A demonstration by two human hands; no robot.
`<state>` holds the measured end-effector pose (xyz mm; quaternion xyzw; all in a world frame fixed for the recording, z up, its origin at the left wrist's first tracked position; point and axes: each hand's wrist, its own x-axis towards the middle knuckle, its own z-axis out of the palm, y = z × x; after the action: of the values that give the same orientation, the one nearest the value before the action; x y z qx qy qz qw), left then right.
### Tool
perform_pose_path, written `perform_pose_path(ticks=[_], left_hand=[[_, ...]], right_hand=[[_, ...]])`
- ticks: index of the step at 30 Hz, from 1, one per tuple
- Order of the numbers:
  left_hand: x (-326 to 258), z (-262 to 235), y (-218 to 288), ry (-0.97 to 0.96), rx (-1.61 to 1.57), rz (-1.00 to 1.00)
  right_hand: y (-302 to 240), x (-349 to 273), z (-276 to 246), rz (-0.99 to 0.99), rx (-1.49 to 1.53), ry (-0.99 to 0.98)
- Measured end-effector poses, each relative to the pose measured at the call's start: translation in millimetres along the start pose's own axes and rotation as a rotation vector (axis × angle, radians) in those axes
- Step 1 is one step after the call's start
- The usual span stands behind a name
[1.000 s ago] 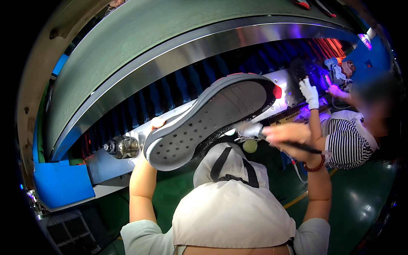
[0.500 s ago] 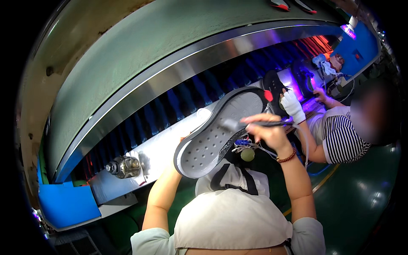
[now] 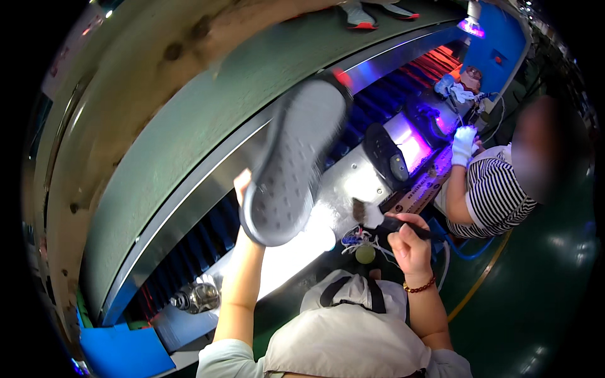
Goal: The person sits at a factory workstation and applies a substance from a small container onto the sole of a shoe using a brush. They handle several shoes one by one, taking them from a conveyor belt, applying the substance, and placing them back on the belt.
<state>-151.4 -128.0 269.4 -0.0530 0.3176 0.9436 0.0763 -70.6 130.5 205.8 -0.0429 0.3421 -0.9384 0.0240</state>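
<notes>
My left hand [image 3: 242,184] grips the near end of a grey shoe sole [image 3: 296,145] from behind. The sole is blurred by motion and tilted up over the metal edge of the machine, its dark rim and red tip at the far end. Most of that hand's fingers are hidden behind the sole. My right hand [image 3: 411,249] is closed round the black handle of a flat brush [image 3: 372,215]. The brush is apart from the sole, its dark bristles pointing left above the metal ledge.
Dark shoes [image 3: 386,157] sit on the lit metal ledge [image 3: 287,268]. A glass jar [image 3: 196,297] stands at its left. Two red-tipped soles [image 3: 360,16] lie on the green cover [image 3: 183,120]. At right works a person in a striped sleeve [image 3: 495,195] and white glove [image 3: 464,145].
The sole has moved up and left with my left hand. My right hand has drawn the brush off the sole, down and slightly right. The other person's gloved hand has moved away from the dark shoe.
</notes>
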Motion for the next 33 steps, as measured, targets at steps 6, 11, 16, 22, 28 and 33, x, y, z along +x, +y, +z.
perform_pose_path(ticks=[6,11,16,22,28,33], left_hand=[[173.5,49.0,35.6,-0.100,-0.666,0.245],[229.3,127.9,-41.7,0.004,0.020,0.044],[358.3,134.8,-62.6,0.150,1.435,0.560],[399.5,133.2,-53.4,0.125,2.247,0.805],[373.3,137.5,-23.9,-0.121,2.635,1.088],[261.2,108.2,20.1,-0.347,2.441,1.053]], right_hand=[[8.3,-11.6,-19.2,0.164,0.081,0.209],[11.9,-17.2,-46.2,0.170,0.000,0.336],[-5.2,-22.4,-65.1,0.271,-0.286,0.500],[-14.6,-33.7,-94.5,0.264,-0.190,0.626],[-17.1,-20.7,-108.4,0.367,-0.197,0.594],[-12.5,4.8,-103.5,0.404,-0.248,0.393]])
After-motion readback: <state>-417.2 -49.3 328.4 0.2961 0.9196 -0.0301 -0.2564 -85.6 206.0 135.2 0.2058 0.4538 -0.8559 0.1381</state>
